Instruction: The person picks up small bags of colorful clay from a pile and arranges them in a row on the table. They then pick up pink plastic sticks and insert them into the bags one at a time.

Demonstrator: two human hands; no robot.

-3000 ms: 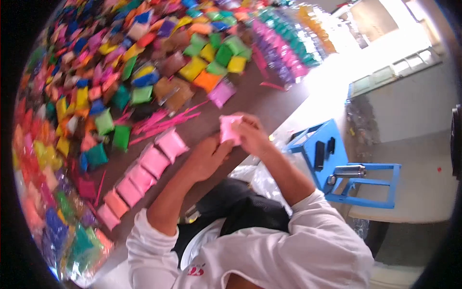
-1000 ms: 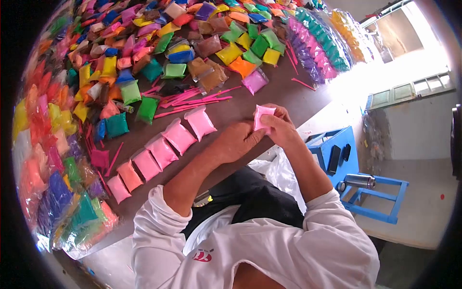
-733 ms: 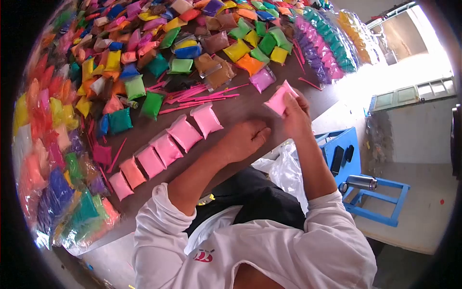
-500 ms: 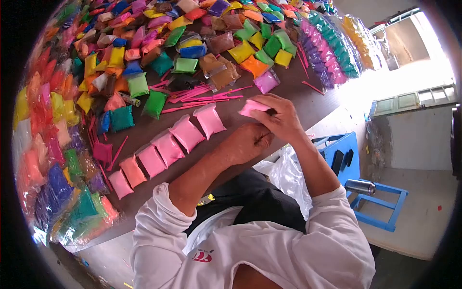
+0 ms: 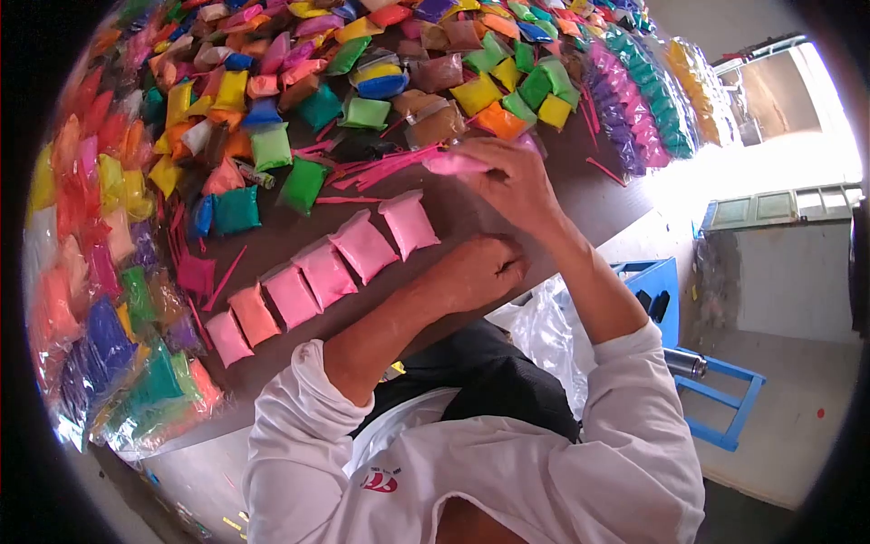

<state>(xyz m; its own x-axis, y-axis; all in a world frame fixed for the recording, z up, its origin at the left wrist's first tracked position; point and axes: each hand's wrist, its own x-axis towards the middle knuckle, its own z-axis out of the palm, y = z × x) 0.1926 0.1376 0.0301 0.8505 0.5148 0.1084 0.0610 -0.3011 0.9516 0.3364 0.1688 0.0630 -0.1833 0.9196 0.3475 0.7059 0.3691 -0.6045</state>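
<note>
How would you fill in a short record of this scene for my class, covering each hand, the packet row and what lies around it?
Right hand: holds a pink packet, slightly blurred
Left hand: loosely curled; whether it holds anything is hidden
Packet row: six on the table, five pink and one salmon-orange, second from the left end
Beyond the row: thin pink plastic sticks, in a loose bunch
Farther back: heap of multicoloured packets

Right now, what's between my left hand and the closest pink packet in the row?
Only bare brown tabletop lies between your left hand and that pink packet, in the head view.
</note>
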